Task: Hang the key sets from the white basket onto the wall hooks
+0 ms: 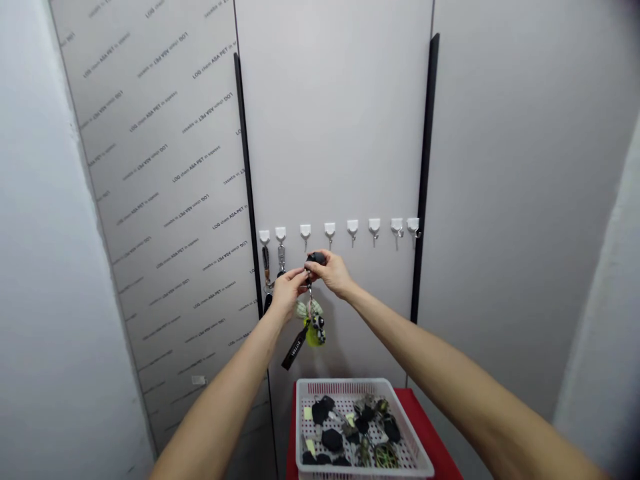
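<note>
Both hands meet in front of the third white hook (305, 231) from the left, holding a keychain. My right hand (334, 273) pinches its dark top piece. My left hand (290, 288) has its fingers closed on the keychain just below that piece. From it hang a pale green bow, a yellow-green charm (314, 333), a small black-and-white figure and a black tag (295, 348) with white lettering. Whether the keychain touches the hook is hidden by the fingers. Left of my hands, a dark braided keychain (266, 261) and a silvery one (281, 257) hang from the first two hooks.
More white hooks (353, 227) run rightward along the pale panel. Below stands a white perforated basket (367, 383) on a red surface (425, 427), holding several dark keychains and charms. Black vertical strips (425, 167) edge the panel; a printed sheet (160, 167) lies left.
</note>
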### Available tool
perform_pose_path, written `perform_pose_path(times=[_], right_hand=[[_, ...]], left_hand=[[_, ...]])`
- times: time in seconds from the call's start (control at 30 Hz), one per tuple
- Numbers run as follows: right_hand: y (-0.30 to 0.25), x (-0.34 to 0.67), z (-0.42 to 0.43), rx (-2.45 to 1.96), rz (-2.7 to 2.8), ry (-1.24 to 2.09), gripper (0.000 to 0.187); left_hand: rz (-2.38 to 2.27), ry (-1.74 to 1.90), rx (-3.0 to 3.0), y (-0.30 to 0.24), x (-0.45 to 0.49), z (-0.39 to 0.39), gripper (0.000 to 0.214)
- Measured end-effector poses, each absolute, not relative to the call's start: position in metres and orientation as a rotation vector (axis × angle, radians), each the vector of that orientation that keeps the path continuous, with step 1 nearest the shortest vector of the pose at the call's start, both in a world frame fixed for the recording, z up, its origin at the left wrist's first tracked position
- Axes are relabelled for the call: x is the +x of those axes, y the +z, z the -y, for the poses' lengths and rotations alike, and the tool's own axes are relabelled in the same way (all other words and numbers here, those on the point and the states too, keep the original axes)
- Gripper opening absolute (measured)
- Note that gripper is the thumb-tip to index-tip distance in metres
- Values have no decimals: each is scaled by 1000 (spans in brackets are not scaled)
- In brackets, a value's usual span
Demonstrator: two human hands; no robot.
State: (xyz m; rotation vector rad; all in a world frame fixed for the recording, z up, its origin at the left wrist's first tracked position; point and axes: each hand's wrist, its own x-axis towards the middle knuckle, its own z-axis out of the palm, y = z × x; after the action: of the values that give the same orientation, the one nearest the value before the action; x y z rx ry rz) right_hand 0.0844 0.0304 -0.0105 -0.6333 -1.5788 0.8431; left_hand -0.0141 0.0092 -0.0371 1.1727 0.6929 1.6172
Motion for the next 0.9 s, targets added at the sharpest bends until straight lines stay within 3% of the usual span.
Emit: perform_pose_path(times=[0.17, 0.33, 0.63, 0.9], right_hand=[[-4, 80, -39, -676, 1511, 786, 21], [0, 76, -51, -868, 1445, 589, 28], [14, 69, -70, -1314, 1511, 87, 32], [18, 67, -71, -1479, 1560, -24, 29]], left_hand=[[-688, 1613, 1136, -36, -12, -15, 23], [-745, 1632, 1099, -35, -10, -25, 25], [-803, 1612, 1135, -31, -7, -39, 18], [-803, 1556, 1170, -33, -6, -41, 14]])
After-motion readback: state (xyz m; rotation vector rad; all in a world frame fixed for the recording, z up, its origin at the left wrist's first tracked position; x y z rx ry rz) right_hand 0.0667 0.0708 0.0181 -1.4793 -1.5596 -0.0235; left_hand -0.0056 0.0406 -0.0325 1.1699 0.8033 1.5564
